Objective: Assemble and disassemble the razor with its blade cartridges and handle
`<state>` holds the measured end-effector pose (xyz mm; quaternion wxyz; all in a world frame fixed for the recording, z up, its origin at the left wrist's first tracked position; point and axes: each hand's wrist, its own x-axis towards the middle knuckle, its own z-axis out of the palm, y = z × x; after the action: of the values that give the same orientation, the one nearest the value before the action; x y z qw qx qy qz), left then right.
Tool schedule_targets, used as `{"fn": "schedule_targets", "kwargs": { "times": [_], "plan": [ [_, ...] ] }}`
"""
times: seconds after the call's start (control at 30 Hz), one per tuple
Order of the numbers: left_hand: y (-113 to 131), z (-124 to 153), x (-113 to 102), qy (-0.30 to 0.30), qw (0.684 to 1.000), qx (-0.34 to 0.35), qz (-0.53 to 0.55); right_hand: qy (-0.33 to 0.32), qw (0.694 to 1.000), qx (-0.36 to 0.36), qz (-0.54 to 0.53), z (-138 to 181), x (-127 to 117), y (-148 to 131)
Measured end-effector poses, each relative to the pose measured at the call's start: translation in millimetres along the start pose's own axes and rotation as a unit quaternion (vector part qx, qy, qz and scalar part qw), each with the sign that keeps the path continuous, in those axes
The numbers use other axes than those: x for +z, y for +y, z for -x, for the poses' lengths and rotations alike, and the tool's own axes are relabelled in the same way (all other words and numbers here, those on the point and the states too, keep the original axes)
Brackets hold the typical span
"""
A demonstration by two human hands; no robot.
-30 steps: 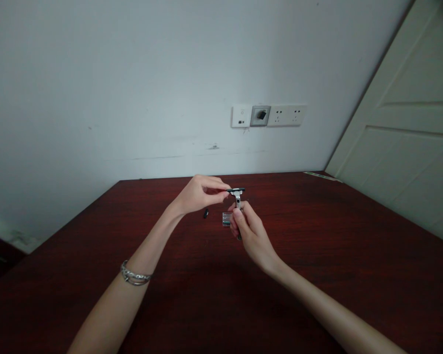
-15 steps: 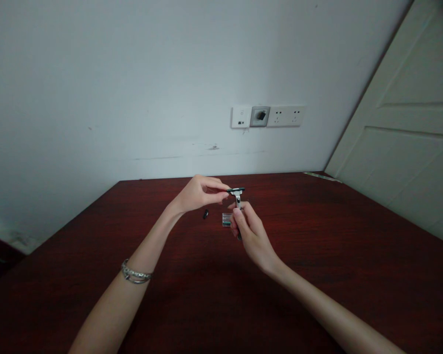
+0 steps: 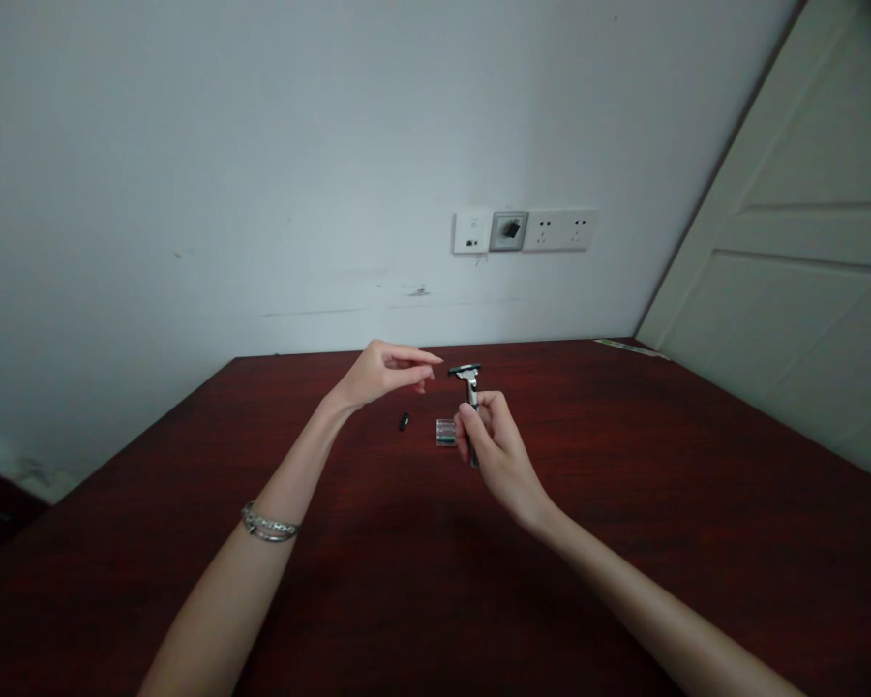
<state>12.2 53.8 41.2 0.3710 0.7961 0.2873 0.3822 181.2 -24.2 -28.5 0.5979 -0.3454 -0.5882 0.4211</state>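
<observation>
My right hand [image 3: 495, 433] is wrapped round the handle of a razor [image 3: 471, 383], a silver and black one held upright with its head at the top. Just left of the razor head, my left hand [image 3: 392, 373] hangs in the air with fingers apart and holds nothing. A small clear plastic case [image 3: 445, 433] with something green in it lies on the table, its right side partly behind my right fingers. Below my left hand rests a small black piece [image 3: 405, 421], perhaps a razor cartridge; its kind is hard to make out.
The dark red wooden table [image 3: 377, 581] runs back to a white wall [image 3: 297, 174]. Sockets and a switch plate [image 3: 523, 231] are on the wall. A pale door [image 3: 805, 281] borders the right side. A thin flat strip [image 3: 631, 348] lies at the far right corner.
My left hand has let go of the razor head and moved a little left, its fingers spreading apart. My right hand still holds the razor in nearly the same place.
</observation>
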Motion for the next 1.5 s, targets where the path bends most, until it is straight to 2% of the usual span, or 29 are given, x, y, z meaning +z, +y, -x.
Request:
{"fn": "schedule_targets", "kwargs": {
  "times": [0.1, 0.33, 0.53, 0.8, 0.97, 1.5],
  "plan": [
    [-9, -2, -1, 0.015, 1.000, -0.007, -0.002, 0.009, 1.000, -0.008, 0.010, -4, -2, 2],
    [-19, -4, 0, 0.020, 0.999, -0.031, -0.007, 0.044, 0.997, 0.022, 0.055, -19, -12, 10],
    [-23, -7, 8, -0.002, 0.998, -0.057, 0.011, 0.014, 0.998, 0.017, 0.065, -31, -19, 17],
    [-32, -9, 21, 0.024, 0.998, -0.035, 0.041, -0.016, 0.998, 0.020, 0.060, -37, -20, 30],
    [-32, -8, 28, 0.001, 0.999, -0.014, 0.039, -0.031, 0.998, 0.022, 0.050, -38, -21, 41],
    [-34, -7, 31, 0.043, 0.999, 0.016, -0.016, -0.050, 0.998, 0.043, 0.001, -39, -18, 51]
  ]
}}
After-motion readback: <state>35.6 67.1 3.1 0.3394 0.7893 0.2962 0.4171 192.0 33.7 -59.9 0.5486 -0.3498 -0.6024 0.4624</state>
